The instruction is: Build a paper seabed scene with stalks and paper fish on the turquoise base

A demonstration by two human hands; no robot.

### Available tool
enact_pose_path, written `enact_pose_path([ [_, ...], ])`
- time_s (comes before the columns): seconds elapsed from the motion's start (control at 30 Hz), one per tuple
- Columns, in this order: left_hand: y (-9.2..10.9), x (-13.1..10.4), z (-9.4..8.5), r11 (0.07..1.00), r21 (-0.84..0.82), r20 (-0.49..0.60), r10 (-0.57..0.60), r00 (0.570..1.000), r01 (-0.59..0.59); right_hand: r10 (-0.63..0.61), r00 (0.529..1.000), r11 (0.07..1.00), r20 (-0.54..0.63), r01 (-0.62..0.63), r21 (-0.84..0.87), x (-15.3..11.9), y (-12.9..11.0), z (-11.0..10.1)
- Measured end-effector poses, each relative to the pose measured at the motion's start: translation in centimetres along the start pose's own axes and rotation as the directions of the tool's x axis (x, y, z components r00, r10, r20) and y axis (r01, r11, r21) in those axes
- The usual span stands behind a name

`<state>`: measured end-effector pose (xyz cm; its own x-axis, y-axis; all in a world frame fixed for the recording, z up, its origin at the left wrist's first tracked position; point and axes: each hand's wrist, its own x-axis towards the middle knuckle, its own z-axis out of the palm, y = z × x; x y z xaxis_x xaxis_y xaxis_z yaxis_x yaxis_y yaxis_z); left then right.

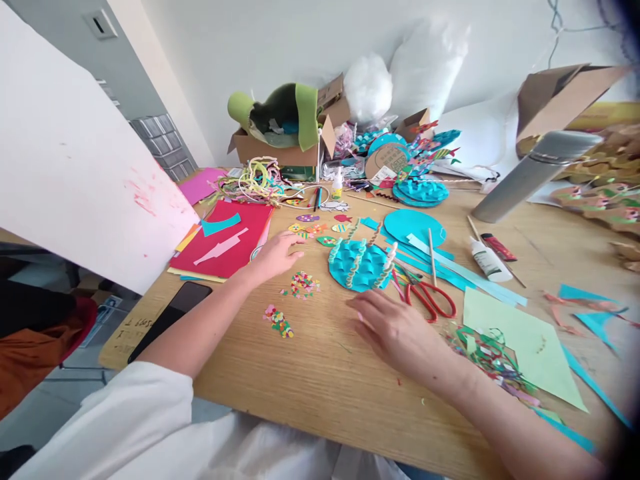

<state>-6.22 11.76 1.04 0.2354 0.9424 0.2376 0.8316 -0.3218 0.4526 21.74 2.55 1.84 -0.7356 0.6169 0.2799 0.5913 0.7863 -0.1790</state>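
My left hand (277,257) hovers over or rests on the table beside the paper fish cutouts, its fingers apart and holding nothing. The colourful fish cutouts (317,229) lie just past its fingertips. My right hand (387,327) is at the front of a blue paper disc (357,263) with curled paper waves and upright twisted pipe cleaners. Its fingers are loosely bent, and nothing shows in them. Between my hands lie a ring-shaped heap of confetti (303,285) and a smaller confetti pile (279,321). Red-handled scissors (433,300) lie just beyond my right hand.
Red paper sheets (220,240) and a black phone (170,317) lie at left. A glue bottle (489,260), grey cylinder (533,177), light green paper (520,347) and paper scraps (493,357) lie at right. A tangle of pipe cleaners (255,183) and a finished blue piece (421,190) stand behind.
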Motion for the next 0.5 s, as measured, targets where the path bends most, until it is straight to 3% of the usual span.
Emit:
enact_pose_path([
  [0.1, -1.2, -2.9, -1.3, 0.999, -0.042, -0.119, -0.007, 0.993, 0.002, -0.153, 0.981, 0.983, 0.121, 0.138, 0.12, 0.4, -1.8, 1.3],
  [0.23, -2.7, -5.5, -1.5, 0.99, -0.14, -0.357, -0.039, 0.933, -0.012, -0.184, 0.928, 0.967, 0.325, 0.11, 0.232, 1.0, -3.1, 2.4],
  [0.37, -3.7, -6.6, -0.8, 0.988, -0.152, -0.417, -0.072, 0.906, 0.009, -0.236, 0.876, 0.94, 0.421, 0.095, 0.329, 1.9, -3.5, 2.7],
  [0.5, -4.0, -6.7, -0.6, 0.989, -0.15, -0.438, -0.084, 0.895, 0.019, -0.317, 0.842, 0.916, 0.436, 0.153, 0.372, 2.8, -3.2, 3.5],
])
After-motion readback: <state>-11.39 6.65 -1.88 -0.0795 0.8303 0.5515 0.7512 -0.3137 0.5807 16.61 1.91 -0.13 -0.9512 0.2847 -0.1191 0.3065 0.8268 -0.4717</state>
